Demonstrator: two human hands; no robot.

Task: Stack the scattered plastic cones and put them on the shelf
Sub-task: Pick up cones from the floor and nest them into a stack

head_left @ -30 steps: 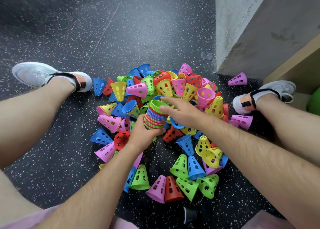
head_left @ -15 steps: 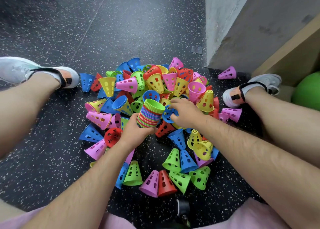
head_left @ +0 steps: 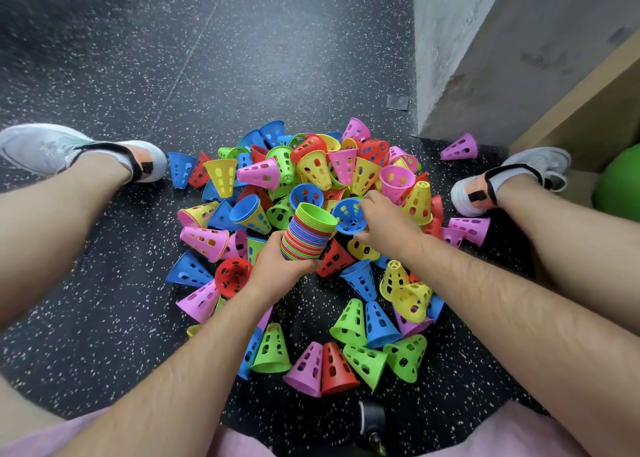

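**Blue cone held at the mouth of the stack**

The person sits on the dark speckled floor [head_left: 277, 58] with legs spread, and a heap of loose cones [head_left: 311, 169] in pink, yellow, green, blue and red lies between them. Most of these perforated cones lie on their sides or lean on one another. A few near the body stand upright on their wide ends.

The left hand [head_left: 277, 266] has its fingers curled round the lower end of a stack [head_left: 308, 233] of nested cones. The stack is lifted over the heap and tilted away from the person. Its many-coloured rims form bands, and a green rim makes the open top.

The right hand [head_left: 384, 221] pinches a single blue cone [head_left: 349, 216] between thumb and curled fingers. The cone's open mouth faces the camera and sits just beside the stack's green rim, on its right. I cannot tell whether the two touch.

One pink cone [head_left: 460, 148] lies apart from the heap, close to the foot of the grey wall [head_left: 467, 58]. A grey shoe [head_left: 69, 148] rests at the heap's left edge, and the other shoe [head_left: 519, 176] rests at its right. Past the right foot stands the wooden shelf [head_left: 571, 110], with a green ball [head_left: 620, 186] in its lower part. No cone lies on the part of the shelf that shows.
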